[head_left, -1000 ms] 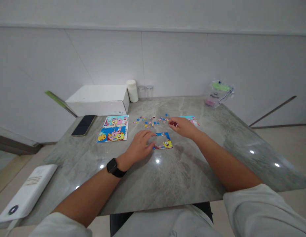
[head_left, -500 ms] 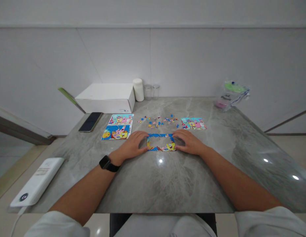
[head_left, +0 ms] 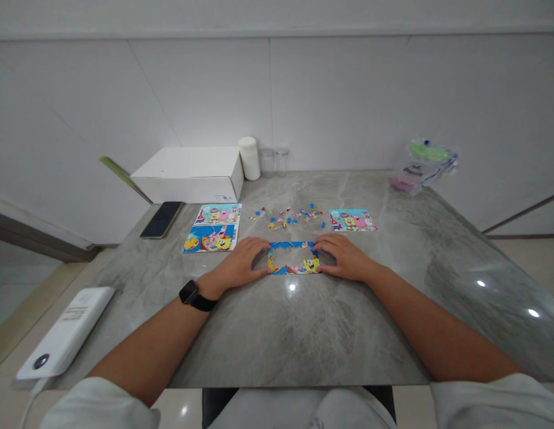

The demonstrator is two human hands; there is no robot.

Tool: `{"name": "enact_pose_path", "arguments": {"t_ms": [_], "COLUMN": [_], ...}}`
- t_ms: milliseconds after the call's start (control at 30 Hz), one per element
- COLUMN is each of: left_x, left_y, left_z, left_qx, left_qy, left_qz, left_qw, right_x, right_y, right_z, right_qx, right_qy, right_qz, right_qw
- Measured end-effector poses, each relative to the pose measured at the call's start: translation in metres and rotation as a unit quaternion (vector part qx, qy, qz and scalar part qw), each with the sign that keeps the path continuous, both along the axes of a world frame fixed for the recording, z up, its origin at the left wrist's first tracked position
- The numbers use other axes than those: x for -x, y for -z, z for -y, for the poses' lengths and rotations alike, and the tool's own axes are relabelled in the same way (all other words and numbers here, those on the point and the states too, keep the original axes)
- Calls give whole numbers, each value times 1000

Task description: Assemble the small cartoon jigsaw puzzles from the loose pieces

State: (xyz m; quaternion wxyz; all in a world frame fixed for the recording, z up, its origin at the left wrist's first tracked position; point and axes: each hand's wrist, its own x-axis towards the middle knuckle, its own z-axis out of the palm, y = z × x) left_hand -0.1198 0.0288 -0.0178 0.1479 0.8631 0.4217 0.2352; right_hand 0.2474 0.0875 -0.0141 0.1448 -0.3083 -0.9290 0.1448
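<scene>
A rectangular puzzle border (head_left: 295, 270) with an open middle lies flat on the grey table. My left hand (head_left: 243, 262) touches its left side, thumb and fingers spread apart at the two corners. At the right side, my right hand (head_left: 344, 257) rests the same way, thumb apart from the fingers. Loose puzzle pieces (head_left: 283, 221) are scattered behind the border. Left of them lies a printed picture sheet (head_left: 212, 229) with two cartoon scenes. Another cartoon picture (head_left: 352, 220), bluish and pink, lies to their right.
On the grey table (head_left: 277, 333) are a black phone (head_left: 163, 219), a white box (head_left: 187, 176), a white bottle (head_left: 249, 159), two clear jars (head_left: 274, 162), a plastic bag (head_left: 422, 168) at the back right and a white cabled device (head_left: 67, 330) at the left edge.
The view has shifted slightly. Both hands stay at the sides of the puzzle border, with no clear movement over the table.
</scene>
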Motion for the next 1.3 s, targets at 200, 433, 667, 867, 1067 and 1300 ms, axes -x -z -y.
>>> {"name": "enact_pose_path", "arguments": {"t_ms": [200,433,667,867,1067,1300], "left_x": [0,-1,-3,-5,-5,-1], "left_y": [3,5,5,2,-3,-3], "left_z": [-2,-3,-3,-2,-3,-3], "left_qx": [-4,-10,-3,-3,-14,-33], "left_qy": [6,3,-1,-9,-35,-69], "left_qz": [3,2,5,9,53,89], "left_qw": [1000,1000,1000,1000,998,993], "right_x": [0,0,0,0,1,-7], "right_y": [0,1,8,8,9,15], "right_z": [0,0,-2,-2,-5,-15], "right_qx": [0,-8,-26,-32,-51,-70], "right_qy": [-1,-4,-13,-19,21,120], "right_qz": [3,1,-35,-47,-77,-118], "right_qw": [1000,1000,999,998,995,983]}}
